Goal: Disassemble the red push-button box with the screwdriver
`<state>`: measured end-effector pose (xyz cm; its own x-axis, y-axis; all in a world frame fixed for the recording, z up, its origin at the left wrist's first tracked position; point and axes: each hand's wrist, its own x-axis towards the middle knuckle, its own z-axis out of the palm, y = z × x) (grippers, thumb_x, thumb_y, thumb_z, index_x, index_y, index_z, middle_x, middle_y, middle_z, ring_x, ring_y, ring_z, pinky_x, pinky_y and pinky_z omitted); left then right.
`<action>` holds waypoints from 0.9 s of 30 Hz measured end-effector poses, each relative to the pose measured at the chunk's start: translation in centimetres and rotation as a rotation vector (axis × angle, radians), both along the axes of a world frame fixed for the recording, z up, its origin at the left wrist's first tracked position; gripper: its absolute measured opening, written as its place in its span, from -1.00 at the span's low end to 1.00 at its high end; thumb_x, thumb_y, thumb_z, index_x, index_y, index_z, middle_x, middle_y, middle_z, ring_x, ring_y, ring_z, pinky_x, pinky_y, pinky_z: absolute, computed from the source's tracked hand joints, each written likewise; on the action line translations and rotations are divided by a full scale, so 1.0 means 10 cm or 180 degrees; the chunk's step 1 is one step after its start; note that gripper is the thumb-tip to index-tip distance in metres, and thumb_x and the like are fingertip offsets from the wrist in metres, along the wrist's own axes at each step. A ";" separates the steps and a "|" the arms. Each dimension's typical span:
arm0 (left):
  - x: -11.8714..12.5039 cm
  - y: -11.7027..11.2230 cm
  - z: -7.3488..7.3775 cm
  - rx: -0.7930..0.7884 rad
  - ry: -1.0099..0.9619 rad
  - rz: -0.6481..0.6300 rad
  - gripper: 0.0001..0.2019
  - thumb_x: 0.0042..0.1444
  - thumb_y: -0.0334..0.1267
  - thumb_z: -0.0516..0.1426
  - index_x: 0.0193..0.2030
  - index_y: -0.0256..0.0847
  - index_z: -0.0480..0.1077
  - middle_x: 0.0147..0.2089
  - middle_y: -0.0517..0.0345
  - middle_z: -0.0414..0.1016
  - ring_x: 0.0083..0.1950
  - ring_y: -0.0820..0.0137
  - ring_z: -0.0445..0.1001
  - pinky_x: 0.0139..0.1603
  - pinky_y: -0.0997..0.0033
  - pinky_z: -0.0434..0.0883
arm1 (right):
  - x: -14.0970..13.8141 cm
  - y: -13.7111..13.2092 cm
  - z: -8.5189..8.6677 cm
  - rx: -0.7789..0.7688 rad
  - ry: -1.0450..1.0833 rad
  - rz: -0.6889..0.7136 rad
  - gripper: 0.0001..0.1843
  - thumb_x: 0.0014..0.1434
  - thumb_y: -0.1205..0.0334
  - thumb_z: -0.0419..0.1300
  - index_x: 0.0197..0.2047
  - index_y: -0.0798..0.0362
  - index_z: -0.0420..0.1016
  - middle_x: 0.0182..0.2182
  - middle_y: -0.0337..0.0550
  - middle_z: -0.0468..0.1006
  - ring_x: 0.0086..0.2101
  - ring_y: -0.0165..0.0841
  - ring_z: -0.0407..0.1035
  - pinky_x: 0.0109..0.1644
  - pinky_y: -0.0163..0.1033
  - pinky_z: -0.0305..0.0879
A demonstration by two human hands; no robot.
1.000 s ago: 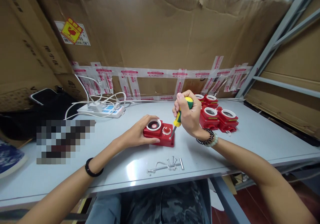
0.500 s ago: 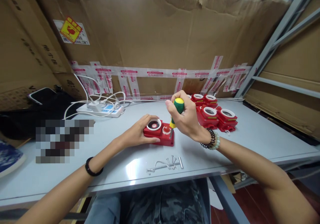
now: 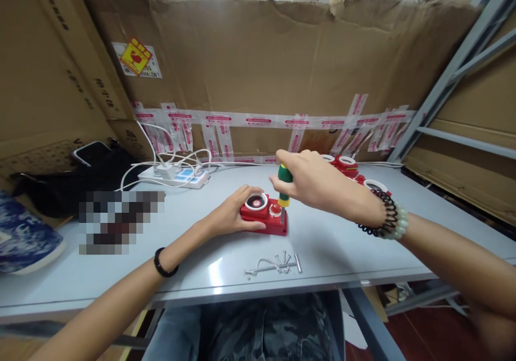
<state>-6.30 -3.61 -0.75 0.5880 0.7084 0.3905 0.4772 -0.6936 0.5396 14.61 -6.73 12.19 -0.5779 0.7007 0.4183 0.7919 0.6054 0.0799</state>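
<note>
While the left hand (image 3: 231, 214) lies flat against the red box (image 3: 264, 217) at bench centre, fingers curled loosely over its 9 o'clock edge and pinning it down, the right hand (image 3: 318, 183) comes in from 3 o'clock, closed tight around the green-and-yellow screwdriver (image 3: 284, 185). Handle upright, tip planted on the box's right end, just beside the small red button! That box looks like rigid moulded plastic, light enough to skate on the smooth grey bench (image 3: 363, 253), so a flat press on its top and side seems the sensible hold; its white-ringed round opening (image 3: 256, 201) looks like the part to keep fingers off. Loose screws (image 3: 282, 260) and a thin metal rod lie at 6 o'clock from the box, well clear of both hands. More red boxes (image 3: 349, 163) sit at 2 o'clock, partly hidden behind the right wrist.
</note>
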 end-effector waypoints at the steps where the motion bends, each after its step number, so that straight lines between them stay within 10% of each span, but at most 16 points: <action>1: 0.00 0.00 0.00 -0.0001 0.0003 -0.0010 -0.35 -0.02 -0.01 0.28 0.18 -0.07 0.14 0.08 0.03 0.30 0.08 0.18 0.36 0.10 0.13 0.34 | 0.01 -0.01 0.05 -0.0273 -0.0018 0.0219 -0.87 0.16 0.17 0.10 -0.34 0.05 0.29 -0.54 -0.20 0.41 -0.56 -0.41 0.17 -0.48 -0.26 -0.08; 5: 0.00 0.00 0.00 0.0027 -0.0001 -0.0042 -0.36 -0.01 -0.02 0.28 0.16 -0.08 0.15 0.10 0.02 0.30 0.09 0.18 0.35 0.10 0.15 0.34 | 0.08 -0.05 0.22 -0.1097 -0.0412 0.0627 -0.78 0.17 0.10 0.12 -0.16 0.02 0.30 -0.42 -0.19 0.46 -0.51 -0.41 0.23 -0.45 -0.29 0.01; 9: 0.00 0.00 0.00 0.0017 0.0032 0.0029 -0.37 -0.03 0.01 0.28 0.15 -0.07 0.16 0.10 0.02 0.31 0.09 0.16 0.36 0.11 0.11 0.32 | 0.08 -0.01 0.24 -0.0457 -0.0619 0.0033 -0.64 0.17 -0.10 0.10 -0.28 0.07 0.37 -0.50 -0.11 0.42 -0.55 -0.37 0.20 -0.47 -0.24 -0.06; 15: 0.00 0.00 0.02 -0.0024 0.0009 0.0018 -0.36 -0.03 0.00 0.27 0.16 -0.09 0.16 0.10 0.00 0.31 0.09 0.16 0.35 0.10 0.12 0.32 | 0.07 0.00 0.33 -0.1113 -0.0719 0.0726 -0.88 0.16 0.22 0.13 -0.21 0.02 0.37 -0.40 -0.16 0.47 -0.41 -0.36 0.29 -0.40 -0.27 0.07; 22: 0.01 0.00 0.02 -0.0033 0.0045 0.0080 -0.38 -0.03 -0.01 0.28 0.14 -0.08 0.17 0.06 0.02 0.32 0.07 0.14 0.36 0.09 0.09 0.32 | 0.10 0.04 0.22 -0.0556 -0.0488 0.0453 -0.75 0.18 0.05 0.13 -0.20 0.06 0.38 -0.37 -0.08 0.46 -0.37 -0.29 0.30 -0.38 -0.23 0.08; 27: 0.01 0.00 0.02 -0.0036 0.0062 0.0086 -0.37 -0.03 -0.02 0.28 0.15 -0.09 0.16 0.10 0.00 0.31 0.10 0.12 0.34 0.10 0.07 0.31 | 0.07 -0.01 0.27 -0.1157 -0.0534 0.0881 -0.71 0.08 0.26 0.18 -0.09 0.01 0.33 -0.19 -0.10 0.48 -0.20 -0.28 0.33 -0.32 -0.27 0.16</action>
<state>-6.20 -3.60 -0.55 0.5760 0.7283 0.3711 0.5061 -0.6743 0.5378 15.31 -6.87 14.88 -0.8017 0.5947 0.0600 0.5915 0.8038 -0.0629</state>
